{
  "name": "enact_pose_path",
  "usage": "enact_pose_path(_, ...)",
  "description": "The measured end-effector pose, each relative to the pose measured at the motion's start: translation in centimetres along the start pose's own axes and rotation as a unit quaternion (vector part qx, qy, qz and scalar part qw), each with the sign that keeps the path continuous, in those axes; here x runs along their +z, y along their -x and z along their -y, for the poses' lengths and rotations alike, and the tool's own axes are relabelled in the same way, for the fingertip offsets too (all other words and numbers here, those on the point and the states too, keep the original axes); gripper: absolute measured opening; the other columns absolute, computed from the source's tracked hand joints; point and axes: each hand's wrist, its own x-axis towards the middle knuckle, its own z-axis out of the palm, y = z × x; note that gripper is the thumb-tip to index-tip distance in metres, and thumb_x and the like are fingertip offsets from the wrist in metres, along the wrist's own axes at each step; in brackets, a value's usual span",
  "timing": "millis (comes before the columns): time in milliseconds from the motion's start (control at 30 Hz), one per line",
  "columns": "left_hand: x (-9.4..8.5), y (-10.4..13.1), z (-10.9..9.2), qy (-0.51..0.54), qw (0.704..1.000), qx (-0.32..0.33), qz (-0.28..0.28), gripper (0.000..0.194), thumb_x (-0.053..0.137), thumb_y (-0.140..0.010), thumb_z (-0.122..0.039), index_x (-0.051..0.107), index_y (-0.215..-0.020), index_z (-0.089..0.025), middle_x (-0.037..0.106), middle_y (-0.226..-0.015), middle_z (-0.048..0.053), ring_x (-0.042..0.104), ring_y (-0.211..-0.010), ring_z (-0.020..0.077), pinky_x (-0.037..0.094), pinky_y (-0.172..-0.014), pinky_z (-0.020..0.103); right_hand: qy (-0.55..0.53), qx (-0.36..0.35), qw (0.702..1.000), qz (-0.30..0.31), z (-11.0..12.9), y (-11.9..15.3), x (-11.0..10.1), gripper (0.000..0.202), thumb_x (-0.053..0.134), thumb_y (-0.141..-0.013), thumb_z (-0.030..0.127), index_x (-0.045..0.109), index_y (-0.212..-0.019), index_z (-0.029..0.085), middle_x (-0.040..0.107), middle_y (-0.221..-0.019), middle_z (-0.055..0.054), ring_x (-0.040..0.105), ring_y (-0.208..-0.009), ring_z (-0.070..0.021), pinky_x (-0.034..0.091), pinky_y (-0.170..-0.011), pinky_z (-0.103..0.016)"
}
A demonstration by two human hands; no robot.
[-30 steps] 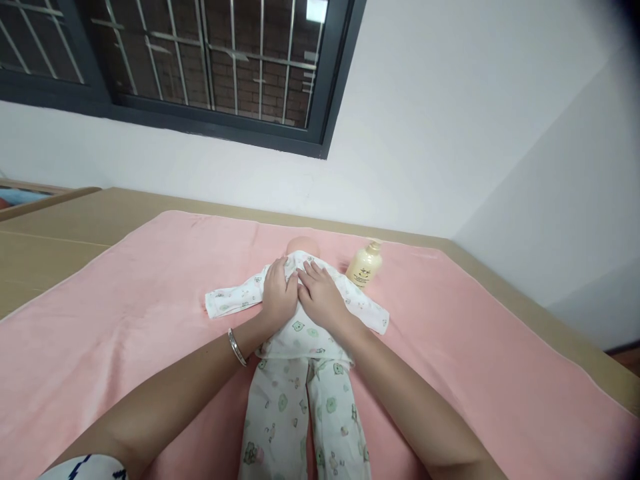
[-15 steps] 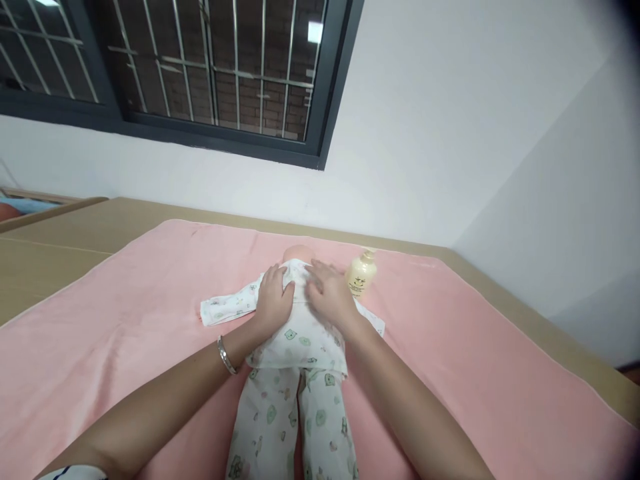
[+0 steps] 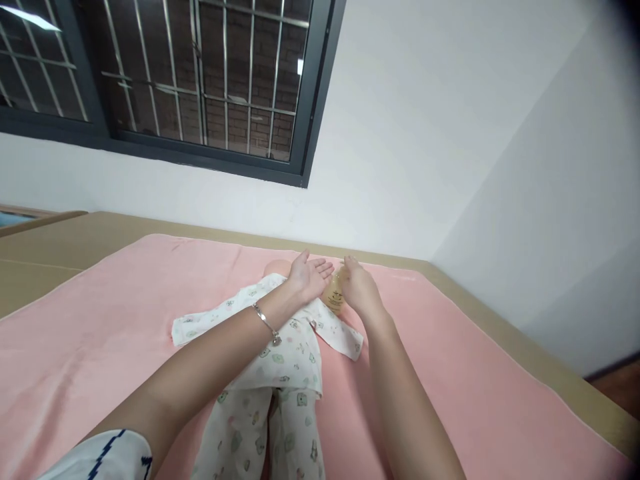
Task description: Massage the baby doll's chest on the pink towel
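Sleeve: a white sleeve with blue lines [image 3: 107, 457] sits at the near left corner, on the person's own left arm.
Doll's clothing: the doll [image 3: 273, 347] lies on its back, legs toward the camera, in a white suit printed with small green animals; its two sleeves are spread out to either side.
Towel: a pink towel [image 3: 100, 333] covers the tabletop [image 3: 60, 240] under the doll and reaches close to the far edge.
Left hand: the left hand [image 3: 307, 277] is lifted above the doll's chest, palm turned up and fingers spread, gripping nothing; a silver bracelet [image 3: 265, 323] hangs at the wrist.
Right hand: the right hand [image 3: 357, 290] rests over the top of the bottle, fingers curved down on it; whether it truly grips cannot be told, as the hand hides the pump.
Change: half a second ago both hands lay flat on the doll's chest, smoothing the shirt; now both have left the cloth, the right going to the bottle and the left opening palm up beside it.
Meaning: the dressing looks finished, and the work appears to have turned to the lotion.
Bottle: a cream-yellow bottle [image 3: 334, 298] stands upright just beside the doll's right shoulder, near the far edge of the towel.
Doll's head: only a bare pinkish crown [image 3: 276, 268] shows beyond the left hand.
Background: a white wall and a dark-framed barred window [image 3: 200, 87].
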Motion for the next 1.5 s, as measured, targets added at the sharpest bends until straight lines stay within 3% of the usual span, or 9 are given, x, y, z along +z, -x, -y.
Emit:
enact_pose_path(100, 0.6, -1.0, 0.4, 0.035, 0.999, -0.012, -0.001, 0.076, 0.028, -0.097, -0.047, 0.02, -0.153, 0.002, 0.027, -0.16, 0.024, 0.031, -0.148, 0.025, 0.044, -0.109, 0.032, 0.041, -0.038, 0.998, 0.019, -0.4, 0.0, 0.2, 0.062, 0.036, -0.087, 0.005, 0.039, -0.148, 0.001, 0.037, -0.155, -0.02, 0.03, -0.147, -0.0272, 0.03, -0.12, -0.044)
enact_pose_path(267, 0.7, -2.2, 0.3, 0.072, 0.997, -0.027, -0.005, 0.075, 0.03, -0.096, -0.046, 0.019, -0.154, -0.001, 0.027, -0.16, 0.024, 0.033, -0.148, 0.0261, 0.048, -0.107, 0.034, 0.095, -0.069, 0.992, 0.042, -0.9, -0.2, 0.8, 0.06, 0.042, -0.086, 0.008, 0.04, -0.145, -0.003, 0.041, -0.152, -0.024, 0.034, -0.145, -0.0288, 0.031, -0.119, -0.045)
enact_pose_path(533, 0.1, -1.8, 0.0, 0.063, 0.997, -0.032, 0.004, 0.073, 0.035, -0.095, -0.045, 0.025, -0.152, -0.001, 0.038, -0.153, 0.026, 0.045, -0.14, 0.0258, 0.054, -0.098, 0.031, 0.151, -0.052, 0.987, -0.012, 0.1, 0.1, 2.4, 0.055, 0.041, -0.087, 0.007, 0.046, -0.141, -0.002, 0.048, -0.147, -0.023, 0.038, -0.143, -0.0293, 0.036, -0.115, -0.04)
enact_pose_path(667, -1.5, 0.9, -0.3, 0.023, 0.999, -0.042, -0.011, 0.072, 0.039, -0.094, -0.044, 0.03, -0.151, -0.001, 0.041, -0.152, 0.026, 0.046, -0.14, 0.0258, 0.054, -0.099, 0.03, 0.167, -0.048, 0.984, -0.043, 0.2, 0.2, 3.6, 0.056, 0.04, -0.088, 0.008, 0.045, -0.143, 0.001, 0.049, -0.147, -0.022, 0.036, -0.144, -0.0281, 0.037, -0.114, -0.04)
enact_pose_path(867, -4.8, 8.0, -1.9, -0.016, 0.999, -0.019, -0.034, 0.063, 0.042, -0.092, -0.04, 0.043, -0.144, -0.004, 0.052, -0.145, 0.022, 0.054, -0.133, 0.0238, 0.047, -0.108, 0.031, 0.187, -0.043, 0.98, -0.054, 0.6, 0.5, 3.9, 0.059, 0.041, -0.085, 0.007, 0.043, -0.144, 0.0, 0.047, -0.148, -0.022, 0.037, -0.144, -0.029, 0.034, -0.115, -0.041)
enact_pose_path(1000, -6.3, 11.6, -2.8, -0.051, 0.996, -0.027, -0.065, 0.058, 0.044, -0.09, -0.036, 0.048, -0.14, -0.006, 0.055, -0.142, 0.022, 0.056, -0.131, 0.0246, 0.043, -0.112, 0.035, 0.2, -0.024, 0.978, -0.048, 1.8, 1.0, 3.6, 0.061, 0.039, -0.085, 0.008, 0.041, -0.145, 0.0, 0.044, -0.15, -0.024, 0.033, -0.145, -0.0306, 0.029, -0.116, -0.05)
enact_pose_path(1167, -6.9, 13.4, -3.6, -0.06, 0.996, -0.043, -0.054, 0.061, 0.045, -0.089, -0.038, 0.049, -0.139, -0.004, 0.054, -0.143, 0.024, 0.052, -0.135, 0.0266, 0.039, -0.115, 0.038, 0.194, 0.001, 0.98, -0.047, 2.5, 1.0, 3.8, 0.06, 0.035, -0.087, 0.009, 0.04, -0.146, 0.003, 0.041, -0.152, -0.022, 0.028, -0.148, -0.029, 0.021, -0.119, -0.055)
enact_pose_path(1333, -6.5, 14.1, -3.9, -0.04, 0.998, -0.025, -0.03, 0.064, 0.04, -0.092, -0.042, 0.044, -0.144, -0.005, 0.048, -0.148, 0.022, 0.049, -0.137, 0.0252, 0.038, -0.115, 0.036, 0.063, 0.012, 0.997, -0.048, 3.8, 1.1, 4.0, 0.053, 0.038, -0.091, 0.02, 0.051, -0.14, 0.005, 0.028, -0.159, -0.023, 0.014, -0.151, -0.0349, 0.022, -0.118, -0.059)
enact_pose_path(1500, -5.7, 14.6, -4.0, -0.032, 0.998, -0.025, 0.044, 0.064, 0.035, -0.095, -0.05, 0.046, -0.144, -0.011, 0.052, -0.146, 0.018, 0.045, -0.14, 0.0261, 0.035, -0.118, 0.042, -0.101, -0.143, 0.985, 0.007, 9.0, 4.9, 3.8, 0.055, 0.028, -0.102, 0.041, 0.042, -0.149, 0.017, 0.023, -0.163, -0.013, 0.016, -0.152, -0.0273, 0.018, -0.122, -0.055)
